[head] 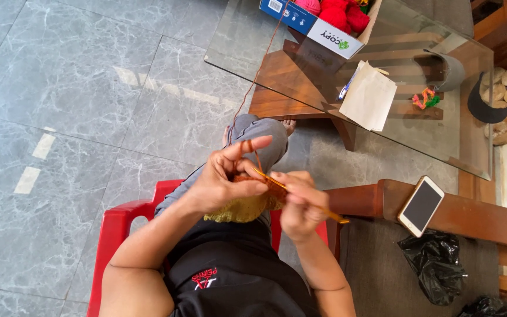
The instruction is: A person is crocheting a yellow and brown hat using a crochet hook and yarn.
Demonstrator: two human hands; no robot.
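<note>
A small yellow-green crocheted piece (239, 208) hangs complete below the hook (300, 198); an orange round is under way. Right hand (299, 205) fingers pinch the hook; left hand (227, 183) fingers pinch the piece, forefinger raised, tensioning the yarn strand (257, 73) above it.

Glossy glass tabletop (253, 47), polished marble floor (77, 88), woolly crocheted piece (242, 208).

Hands: 2, left hand (221, 185) and right hand (299, 205)
Crochet hook (300, 199): 1
Phone (421, 205): 1
Black bags (435, 264): 2, just below the phone
Cardboard box (324, 29): 1
Red chair (118, 235): 1
</note>
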